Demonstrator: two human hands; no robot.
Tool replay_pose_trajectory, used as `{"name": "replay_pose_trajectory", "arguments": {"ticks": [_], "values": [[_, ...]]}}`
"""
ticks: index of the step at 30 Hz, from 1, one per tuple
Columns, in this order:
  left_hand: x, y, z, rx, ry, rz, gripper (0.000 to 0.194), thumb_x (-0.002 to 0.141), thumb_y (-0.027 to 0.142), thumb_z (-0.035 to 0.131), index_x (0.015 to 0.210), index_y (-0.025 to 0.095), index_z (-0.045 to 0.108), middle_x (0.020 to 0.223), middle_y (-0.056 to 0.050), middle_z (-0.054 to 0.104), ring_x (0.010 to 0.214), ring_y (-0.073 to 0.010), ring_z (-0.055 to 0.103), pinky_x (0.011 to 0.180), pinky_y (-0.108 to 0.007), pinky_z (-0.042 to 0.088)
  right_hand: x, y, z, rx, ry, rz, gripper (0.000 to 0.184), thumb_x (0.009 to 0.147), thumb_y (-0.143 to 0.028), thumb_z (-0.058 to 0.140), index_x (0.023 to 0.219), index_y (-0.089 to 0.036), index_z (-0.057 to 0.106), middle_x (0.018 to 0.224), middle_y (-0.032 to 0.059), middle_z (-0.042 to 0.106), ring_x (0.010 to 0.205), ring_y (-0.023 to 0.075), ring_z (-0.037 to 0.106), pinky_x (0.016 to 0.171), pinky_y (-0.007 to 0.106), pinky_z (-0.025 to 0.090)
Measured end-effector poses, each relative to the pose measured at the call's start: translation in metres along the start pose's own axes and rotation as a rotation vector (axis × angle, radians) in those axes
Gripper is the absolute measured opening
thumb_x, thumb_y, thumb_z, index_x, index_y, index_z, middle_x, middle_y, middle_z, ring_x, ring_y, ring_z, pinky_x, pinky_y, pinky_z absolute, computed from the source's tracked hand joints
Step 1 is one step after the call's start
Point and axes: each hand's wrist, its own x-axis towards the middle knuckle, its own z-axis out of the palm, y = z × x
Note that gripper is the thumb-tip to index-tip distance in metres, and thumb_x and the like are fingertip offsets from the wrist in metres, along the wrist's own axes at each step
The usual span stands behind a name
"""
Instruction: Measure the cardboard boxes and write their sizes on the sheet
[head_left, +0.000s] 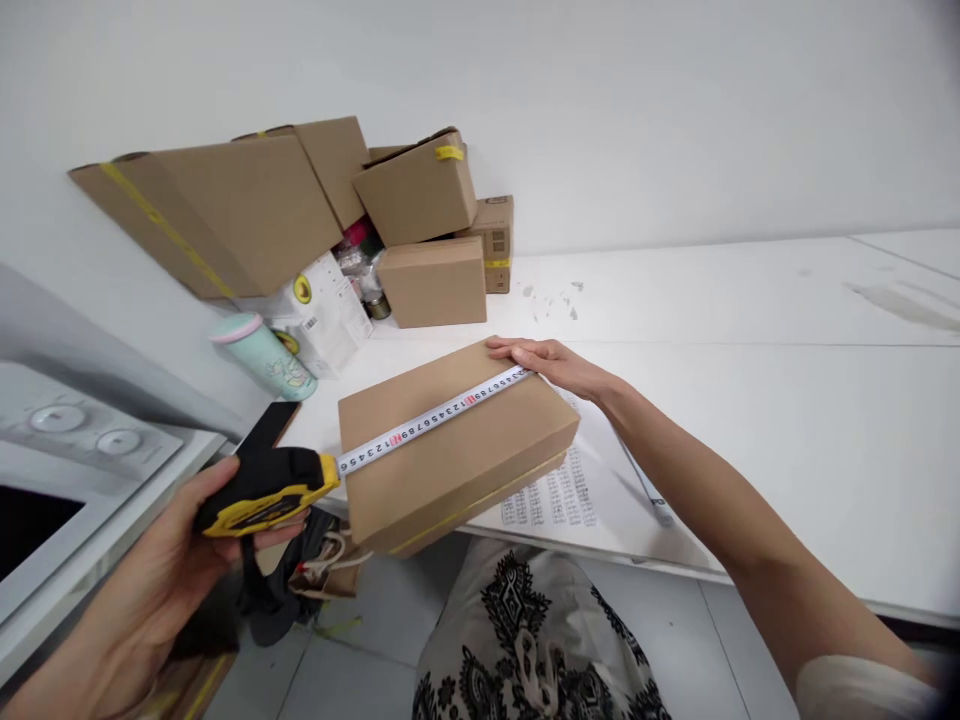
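Observation:
A flat brown cardboard box lies at the near edge of the white table, partly overhanging it. A white measuring tape stretches across the box's top. My left hand grips the black and yellow tape measure case just off the box's left side. My right hand lies on the box's far right corner, its fingers pressing the tape's end down.
Several cardboard boxes are piled against the wall at the back left, with a mint bottle and white packets beside them. A printed sheet and a pen lie under and right of the box. A white appliance stands at left.

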Motion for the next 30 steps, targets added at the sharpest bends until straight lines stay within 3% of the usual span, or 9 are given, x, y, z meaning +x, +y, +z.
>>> {"name": "replay_pose_trajectory", "arguments": {"ticks": [2, 5, 11, 16, 21, 30], "values": [[-0.009, 0.001, 0.013, 0.157, 0.073, 0.089, 0.036, 0.080, 0.036, 0.068, 0.108, 0.014, 0.074, 0.099, -0.015, 0.077, 0.085, -0.0366, 0.075, 0.065, -0.046, 0.065, -0.002, 0.000, 0.003, -0.029, 0.015, 0.004, 0.046, 0.087, -0.066, 0.056, 0.117, -0.036, 0.073, 0.151, -0.0007, 0.050, 0.145, 0.0285, 0.036, 0.122, 0.051, 0.022], [-0.016, 0.005, 0.023, 0.196, 0.063, 0.106, 0.034, 0.077, 0.032, 0.069, 0.098, 0.006, 0.073, 0.089, -0.017, 0.077, 0.074, -0.0337, 0.074, 0.064, -0.050, 0.064, -0.005, -0.003, 0.006, -0.087, 0.047, 0.035, 0.040, 0.089, -0.062, 0.055, 0.117, -0.039, 0.072, 0.150, -0.0035, 0.051, 0.145, 0.0289, 0.036, 0.123, 0.049, 0.021], [-0.016, 0.007, 0.022, 0.171, 0.098, 0.099, 0.033, 0.090, 0.026, 0.049, 0.092, 0.001, 0.071, 0.072, -0.019, 0.074, 0.056, -0.0271, 0.070, 0.050, -0.041, 0.060, -0.003, -0.007, 0.010, -0.192, 0.048, 0.049, 0.034, 0.093, -0.058, 0.053, 0.115, -0.041, 0.073, 0.147, -0.0050, 0.053, 0.144, 0.0293, 0.037, 0.123, 0.051, 0.023], [-0.010, 0.011, 0.016, 0.166, 0.112, 0.087, 0.034, 0.092, 0.022, 0.044, 0.097, 0.001, 0.069, 0.075, -0.018, 0.075, 0.060, -0.0285, 0.071, 0.051, -0.045, 0.060, -0.002, -0.008, 0.012, -0.226, 0.042, 0.024, 0.032, 0.094, -0.055, 0.052, 0.115, -0.042, 0.072, 0.146, -0.0051, 0.054, 0.143, 0.0283, 0.039, 0.122, 0.051, 0.026], [-0.004, 0.015, 0.003, 0.183, 0.098, 0.140, 0.032, 0.088, 0.026, 0.051, 0.102, 0.003, 0.068, 0.074, -0.014, 0.075, 0.061, -0.0292, 0.072, 0.057, -0.050, 0.061, -0.003, -0.008, 0.011, -0.230, 0.049, 0.025, 0.029, 0.094, -0.054, 0.053, 0.113, -0.043, 0.072, 0.145, -0.0055, 0.055, 0.143, 0.0277, 0.040, 0.121, 0.051, 0.028], [-0.002, 0.015, -0.006, 0.230, 0.039, 0.131, 0.036, 0.080, 0.038, 0.066, 0.100, 0.007, 0.068, 0.078, -0.013, 0.077, 0.069, -0.0311, 0.072, 0.063, -0.049, 0.063, -0.002, -0.009, 0.013, -0.211, 0.056, 0.038, 0.028, 0.093, -0.053, 0.055, 0.112, -0.043, 0.073, 0.145, -0.0054, 0.056, 0.142, 0.0282, 0.040, 0.121, 0.052, 0.027]]}}
